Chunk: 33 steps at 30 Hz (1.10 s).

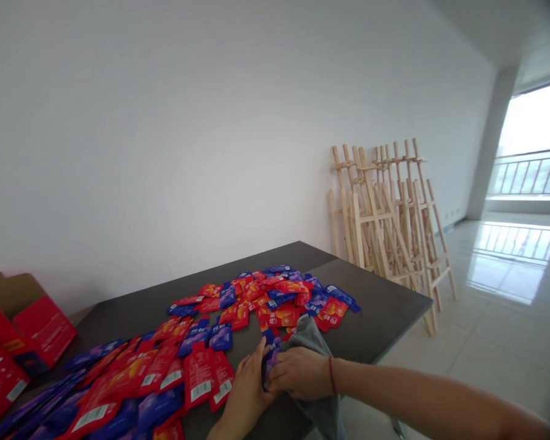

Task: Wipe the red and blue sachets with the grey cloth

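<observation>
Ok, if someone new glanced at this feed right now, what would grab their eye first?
Probably the spread of red and blue packets covering the dark table, running from its far end down to the near left corner. Next, the two hands at the near edge: the left hand and right hand meet on a blue packet beside a grey cloth. Behind the table, wooden easels lean against the white wall.

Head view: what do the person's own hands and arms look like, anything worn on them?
Both are bare: no gloves, no sleeves in view. The right hand has a thin red string band round its wrist. The left hand shows nothing worn.
</observation>
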Available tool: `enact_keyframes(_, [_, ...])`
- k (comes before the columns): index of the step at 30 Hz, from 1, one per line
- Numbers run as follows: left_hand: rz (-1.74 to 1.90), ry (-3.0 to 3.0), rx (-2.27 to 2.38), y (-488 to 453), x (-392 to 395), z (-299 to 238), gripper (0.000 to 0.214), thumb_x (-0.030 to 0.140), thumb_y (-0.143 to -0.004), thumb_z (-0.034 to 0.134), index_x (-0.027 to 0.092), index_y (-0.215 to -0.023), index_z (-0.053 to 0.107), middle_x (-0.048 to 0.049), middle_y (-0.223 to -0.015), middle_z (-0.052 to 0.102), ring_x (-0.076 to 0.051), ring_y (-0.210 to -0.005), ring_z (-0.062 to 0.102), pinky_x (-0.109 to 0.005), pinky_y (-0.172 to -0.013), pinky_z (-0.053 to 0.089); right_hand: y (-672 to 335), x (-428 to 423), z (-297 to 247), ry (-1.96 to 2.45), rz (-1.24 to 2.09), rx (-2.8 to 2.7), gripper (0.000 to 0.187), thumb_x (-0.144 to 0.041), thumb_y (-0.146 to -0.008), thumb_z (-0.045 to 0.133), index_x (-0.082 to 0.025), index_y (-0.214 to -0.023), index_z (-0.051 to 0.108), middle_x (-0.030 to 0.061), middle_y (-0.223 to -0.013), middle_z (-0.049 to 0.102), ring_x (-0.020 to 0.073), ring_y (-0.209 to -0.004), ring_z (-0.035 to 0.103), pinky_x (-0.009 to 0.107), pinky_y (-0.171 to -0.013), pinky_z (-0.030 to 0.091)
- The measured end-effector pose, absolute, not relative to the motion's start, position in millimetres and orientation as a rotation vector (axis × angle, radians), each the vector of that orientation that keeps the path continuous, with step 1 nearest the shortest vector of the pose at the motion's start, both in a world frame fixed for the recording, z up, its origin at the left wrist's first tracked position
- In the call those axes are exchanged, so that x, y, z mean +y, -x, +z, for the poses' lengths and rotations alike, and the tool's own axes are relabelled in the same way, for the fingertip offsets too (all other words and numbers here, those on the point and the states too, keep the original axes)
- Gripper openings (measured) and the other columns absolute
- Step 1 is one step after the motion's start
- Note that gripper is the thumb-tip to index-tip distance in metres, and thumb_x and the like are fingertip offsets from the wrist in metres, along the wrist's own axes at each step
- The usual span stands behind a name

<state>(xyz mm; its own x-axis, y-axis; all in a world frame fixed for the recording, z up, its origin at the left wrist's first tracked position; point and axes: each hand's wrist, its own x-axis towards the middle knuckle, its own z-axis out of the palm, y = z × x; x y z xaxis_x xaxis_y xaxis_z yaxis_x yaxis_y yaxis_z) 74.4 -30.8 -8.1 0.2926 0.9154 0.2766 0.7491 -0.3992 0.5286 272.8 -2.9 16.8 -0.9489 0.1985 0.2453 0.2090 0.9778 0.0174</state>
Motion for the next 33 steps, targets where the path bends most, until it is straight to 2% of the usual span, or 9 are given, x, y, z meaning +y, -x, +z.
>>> enact_keyframes(2, [0.789,-2.255,1.512,-75,-32,-5,0.087,0.016,-0.063,0.065,0.022,-0.145,0.035,-0.0101,-0.139,0.056,-0.028,-0.126,0.051,-0.048,-0.108,0.036,-284,-4,15,0.355,0.002,-2.854,0.038,-0.020,-0.084,0.057,-0.021,-0.122,0.060,0.0030,-0.121,0.065,0.0215,-0.104,0.054,0.032,-0.089,0.042])
enact_keyframes(7, [0.758,-2.222,1.510,-75,-32,-4,0.084,0.020,-0.064,0.067,0.024,-0.143,0.038,-0.0081,-0.142,0.053,-0.028,-0.130,0.048,-0.048,-0.110,0.035,-291,1,15,0.653,-0.016,-2.762,0.035,-0.019,-0.087,0.055,-0.021,-0.121,0.062,0.0065,-0.122,0.063,0.0228,-0.103,0.055,0.034,-0.089,0.042])
enact_keyframes(11, [0.765,-2.163,1.524,-77,-34,-3,0.093,0.021,-0.065,0.068,0.021,-0.148,0.028,-0.0098,-0.139,0.055,-0.028,-0.129,0.048,-0.047,-0.110,0.035,-274,18,22,0.927,-0.056,-2.710,0.034,-0.018,-0.089,0.051,-0.023,-0.120,0.064,0.0067,-0.115,0.062,0.0223,-0.101,0.055,0.033,-0.085,0.045])
enact_keyframes(15, [0.823,-2.152,1.509,-81,-38,3,0.102,0.019,-0.064,0.069,0.019,-0.151,0.016,-0.0125,-0.148,0.043,-0.028,-0.135,0.043,-0.045,-0.111,0.033,-254,35,27,1.046,-0.101,-2.691,0.027,-0.016,-0.090,0.048,-0.019,-0.107,0.070,0.0092,-0.103,0.063,0.0247,-0.097,0.056,0.036,-0.082,0.046])
enact_keyframes(18, [0.824,-2.154,1.519,-82,-38,3,0.100,0.019,-0.065,0.069,0.019,-0.150,0.019,-0.0133,-0.150,0.040,-0.029,-0.138,0.039,-0.045,-0.111,0.034,-249,38,26,1.024,-0.111,-2.708,0.026,-0.016,-0.089,0.049,-0.015,-0.104,0.070,0.0107,-0.099,0.064,0.0250,-0.093,0.057,0.036,-0.079,0.046])
enact_keyframes(22, [0.817,-2.120,1.550,-81,-35,-2,0.105,0.019,-0.061,0.072,0.015,-0.150,0.017,-0.0161,-0.150,0.040,-0.029,-0.137,0.040,-0.046,-0.112,0.033,-259,26,21,0.860,-0.115,-2.759,0.028,-0.018,-0.087,0.054,-0.017,-0.111,0.068,0.0080,-0.105,0.065,0.0228,-0.095,0.055,0.033,-0.082,0.044])
enact_keyframes(27, [0.875,-2.111,1.514,-79,-32,-9,0.107,0.017,-0.060,0.074,0.021,-0.151,0.016,-0.0133,-0.149,0.042,-0.029,-0.132,0.046,-0.047,-0.111,0.035,-286,6,13,0.529,-0.089,-2.804,0.034,-0.020,-0.086,0.056,-0.020,-0.119,0.064,0.0051,-0.116,0.065,0.0222,-0.098,0.054,0.033,-0.083,0.042])
enact_keyframes(33, [0.872,-2.137,1.512,-78,-30,-11,0.107,0.017,-0.059,0.074,0.021,-0.150,0.019,-0.0136,-0.150,0.040,-0.030,-0.134,0.045,-0.048,-0.111,0.035,-290,3,11,0.576,-0.131,-2.778,0.028,-0.022,-0.090,0.053,-0.023,-0.115,0.064,0.0033,-0.115,0.065,0.0216,-0.098,0.055,0.033,-0.078,0.043])
